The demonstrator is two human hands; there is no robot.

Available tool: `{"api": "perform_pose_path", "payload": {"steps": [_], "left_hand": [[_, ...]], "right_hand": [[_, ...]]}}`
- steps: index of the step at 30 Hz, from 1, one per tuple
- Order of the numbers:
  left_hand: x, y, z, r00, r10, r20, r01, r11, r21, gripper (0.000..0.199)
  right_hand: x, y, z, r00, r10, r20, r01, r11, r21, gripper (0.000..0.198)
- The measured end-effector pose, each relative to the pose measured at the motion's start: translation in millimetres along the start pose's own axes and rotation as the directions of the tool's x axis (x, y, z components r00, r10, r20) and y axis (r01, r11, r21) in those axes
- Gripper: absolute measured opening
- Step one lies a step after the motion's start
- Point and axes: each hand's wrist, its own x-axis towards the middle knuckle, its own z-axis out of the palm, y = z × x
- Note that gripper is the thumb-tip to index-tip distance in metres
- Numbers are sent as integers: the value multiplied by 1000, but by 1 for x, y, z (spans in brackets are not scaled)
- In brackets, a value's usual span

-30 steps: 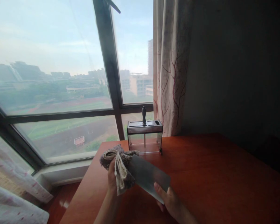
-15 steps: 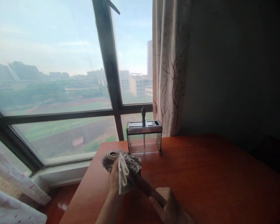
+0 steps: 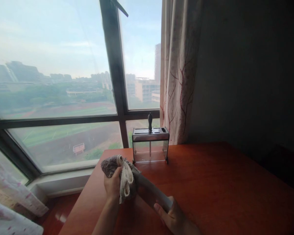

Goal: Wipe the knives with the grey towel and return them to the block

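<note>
My left hand point(image 3: 112, 186) is closed round a thick grey-brown cloth point(image 3: 110, 164) with a pale folded edge hanging down. The cloth is wrapped against the far end of a knife point(image 3: 153, 191), whose broad, flat blade reflects the dark red of the table. At the blade's near end, my right hand point(image 3: 172, 213) grips the knife; its handle is hidden in the fingers. Beyond both hands stands a clear-sided knife block point(image 3: 150, 151) with a dark frame. One dark handle point(image 3: 150, 122) sticks up from its top, with a thin rod below it inside.
The block stands near the far edge of a red-brown wooden table point(image 3: 210, 182). Behind the table are a large window point(image 3: 63, 118) with dark frames and a patterned curtain point(image 3: 181, 71). More curtain point(image 3: 14, 213) hangs at the lower left.
The cloth and my left hand have shifted left along the knife. The knife has turned, and more of its flat, shiny side shows. My right hand has stayed at the near end.
</note>
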Motion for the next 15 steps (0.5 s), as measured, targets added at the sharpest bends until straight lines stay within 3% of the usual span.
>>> {"api": "perform_pose_path", "payload": {"steps": [3,6,11,15], "left_hand": [[4,-2,-1,995,87,44,-86,996,-19,31],[9,-5,-3,993,83,88,-84,996,5,34],[14,-1,-8,983,91,161,-97,995,28,36],[8,11,-11,957,67,282,-71,997,2,34]], "right_hand": [[3,-4,-8,995,-84,47,87,994,-66,46],[3,-3,-14,993,-115,30,117,990,-84,44],[-1,8,-18,996,27,-79,-31,998,-47,45],[-1,6,-23,988,116,-99,-101,985,138,47]]}}
